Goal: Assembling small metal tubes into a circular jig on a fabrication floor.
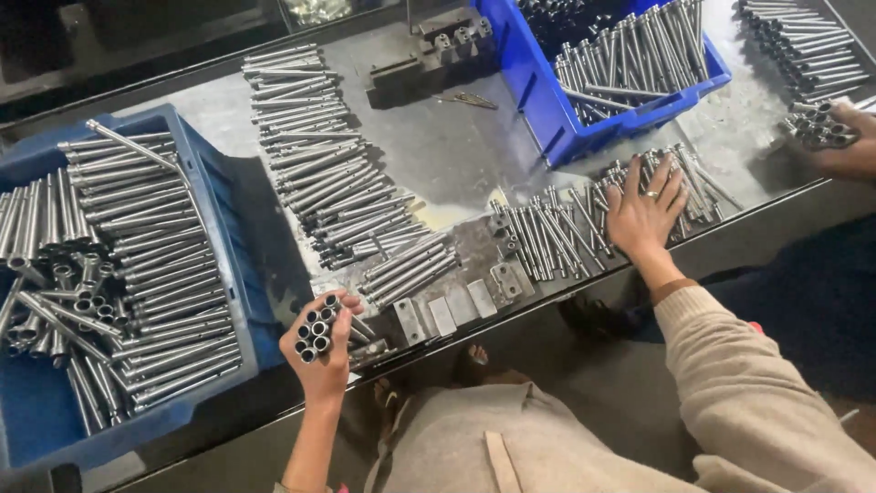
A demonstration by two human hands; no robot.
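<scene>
nearest the camera, the person's left hand is closed around a bundle of steel tubes, their open ends facing up, held at the near edge of the metal table. just beside it on the left sits a blue crate holding many more tubes, some in rows and some jumbled. a little farther in, the right hand lies flat with its fingers spread open on a loose pile of tubes on the table, gripping none of them. small flat metal blocks rest near the table edge between the two hands. beyond, a long row of tubes runs across the table. farthest back stands a second blue crate with tubes, and at the right edge another person's hand holds a cluster of tubes.
</scene>
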